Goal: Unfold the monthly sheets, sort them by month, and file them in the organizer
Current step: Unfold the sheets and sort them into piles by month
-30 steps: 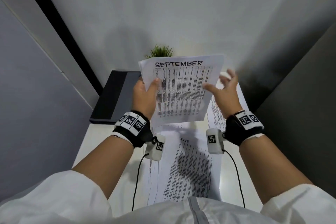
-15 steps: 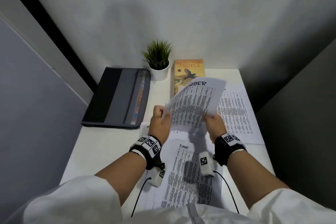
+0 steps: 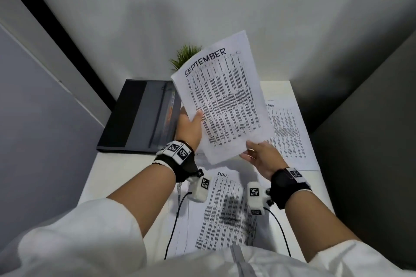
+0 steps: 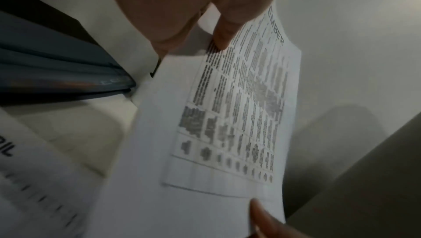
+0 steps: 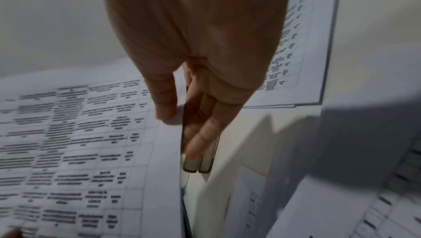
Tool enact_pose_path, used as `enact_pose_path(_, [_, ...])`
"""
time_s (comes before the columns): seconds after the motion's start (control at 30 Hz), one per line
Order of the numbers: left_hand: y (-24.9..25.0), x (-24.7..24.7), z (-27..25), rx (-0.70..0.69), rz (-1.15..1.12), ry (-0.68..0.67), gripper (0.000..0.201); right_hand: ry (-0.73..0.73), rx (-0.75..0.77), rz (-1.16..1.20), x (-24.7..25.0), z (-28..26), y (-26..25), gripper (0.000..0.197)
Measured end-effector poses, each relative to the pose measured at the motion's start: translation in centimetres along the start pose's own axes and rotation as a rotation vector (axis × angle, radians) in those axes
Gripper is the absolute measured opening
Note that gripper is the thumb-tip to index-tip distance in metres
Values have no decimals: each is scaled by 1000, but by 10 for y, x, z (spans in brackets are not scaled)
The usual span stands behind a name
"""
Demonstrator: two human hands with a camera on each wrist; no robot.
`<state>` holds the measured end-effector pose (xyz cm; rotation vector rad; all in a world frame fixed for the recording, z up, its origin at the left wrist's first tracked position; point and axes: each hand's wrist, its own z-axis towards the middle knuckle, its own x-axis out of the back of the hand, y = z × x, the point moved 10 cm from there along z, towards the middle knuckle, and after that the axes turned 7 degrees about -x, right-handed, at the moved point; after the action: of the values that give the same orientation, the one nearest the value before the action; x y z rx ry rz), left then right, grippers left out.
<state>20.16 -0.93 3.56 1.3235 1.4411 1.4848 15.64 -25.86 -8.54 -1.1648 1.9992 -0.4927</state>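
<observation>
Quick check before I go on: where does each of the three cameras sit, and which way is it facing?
Head: on the head, looking down at the desk; both forearms, left hand and right hand show.
Left wrist: along the left hand's thumb at the organizer.
Right wrist: along the right hand's fingers.
All three show the SEPTEMBER sheet.

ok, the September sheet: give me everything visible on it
The September sheet is white paper, unfolded, with a handwritten-style SEPTEMBER heading over a grid of small dark print too fine to read. It is held in the air above the table, tilted with its top leaning right. The left hand grips its left edge, thumb on the front; the right hand pinches its lower right corner. Nothing else touches it.
</observation>
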Motion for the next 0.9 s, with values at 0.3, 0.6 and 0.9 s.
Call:
enact_pose_path(0.3, [-91,-77,-84,-394,885,-691,85,572,97,118,164,-31,0,17])
enact_pose_path(0.6, [-159,-45,-89,-293,1136,-836,102,856,-46,15,210,-46,22,9])
enact_pose_path(0.9, [-159,-32,-91,-357,1097,-818,96,839,-154,-80,194,-36,24,11])
